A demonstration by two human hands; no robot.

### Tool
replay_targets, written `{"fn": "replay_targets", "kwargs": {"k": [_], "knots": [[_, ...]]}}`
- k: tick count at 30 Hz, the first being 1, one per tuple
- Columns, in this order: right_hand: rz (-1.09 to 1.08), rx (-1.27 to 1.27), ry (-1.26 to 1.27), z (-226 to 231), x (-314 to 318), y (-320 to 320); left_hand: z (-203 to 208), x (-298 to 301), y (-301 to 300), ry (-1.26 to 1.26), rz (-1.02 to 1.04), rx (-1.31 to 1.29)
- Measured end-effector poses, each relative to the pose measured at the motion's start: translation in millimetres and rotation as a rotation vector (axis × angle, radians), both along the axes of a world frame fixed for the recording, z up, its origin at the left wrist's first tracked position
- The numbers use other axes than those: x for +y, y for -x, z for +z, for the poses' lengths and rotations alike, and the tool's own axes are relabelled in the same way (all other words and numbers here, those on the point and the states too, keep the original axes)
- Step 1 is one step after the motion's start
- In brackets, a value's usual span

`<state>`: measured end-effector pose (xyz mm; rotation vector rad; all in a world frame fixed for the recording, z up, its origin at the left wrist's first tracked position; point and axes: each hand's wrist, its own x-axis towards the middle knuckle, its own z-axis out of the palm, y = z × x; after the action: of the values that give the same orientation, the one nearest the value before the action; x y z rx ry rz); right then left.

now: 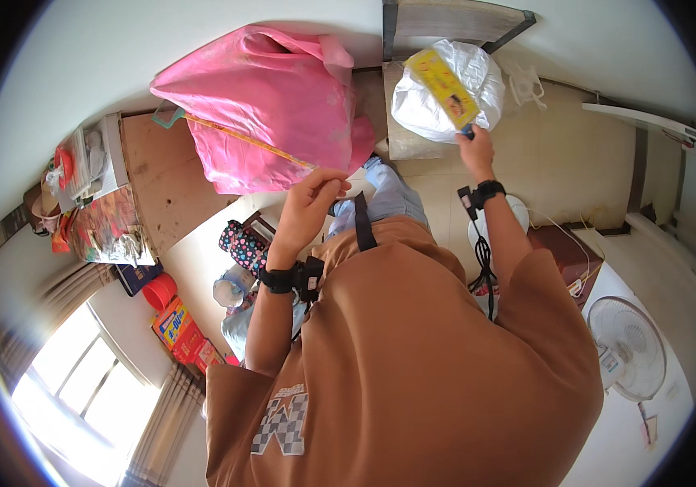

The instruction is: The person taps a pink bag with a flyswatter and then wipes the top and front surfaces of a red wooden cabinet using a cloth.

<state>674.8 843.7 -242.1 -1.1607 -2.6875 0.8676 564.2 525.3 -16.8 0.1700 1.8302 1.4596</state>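
Note:
My left hand (314,203) is closed on the near end of a long thin yellow stick (242,144). The stick slants up and left across a pink cloth cover (283,101). At its far tip is a small see-through green head (168,114), shaped like a fly swatter's. Further right, my right hand (478,152) grips the dark blue lower end of a flat yellow printed thing (443,85), whose exact kind I cannot make out. That flat thing is held up in front of a stuffed white plastic bag (482,81).
A brown wooden board (173,174) lies left of the pink cover. Below it stand a red bucket (159,290) and a dark polka-dotted bag (242,247). At the right, a white fan (628,345) stands on a white surface, near a black cable (482,256) hanging from my right wrist.

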Motion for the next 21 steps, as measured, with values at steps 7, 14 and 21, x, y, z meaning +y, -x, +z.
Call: {"fn": "replay_targets", "kwargs": {"k": [7, 14, 21], "knots": [[-0.097, -0.383, -0.035, -0.2, 71.8, 37.7, 4.2, -44.0, -4.5, 0.064, 0.219, 0.029], [0.012, -0.557, -0.090, 5.8, 45.4, 71.8, -1.2, -93.4, -21.7, 0.154, 0.471, 0.029], [0.309, -0.139, 0.408, -79.3, -30.5, 13.7, -20.0, -103.7, -45.0, 0.169, 0.356, -0.063]]}}
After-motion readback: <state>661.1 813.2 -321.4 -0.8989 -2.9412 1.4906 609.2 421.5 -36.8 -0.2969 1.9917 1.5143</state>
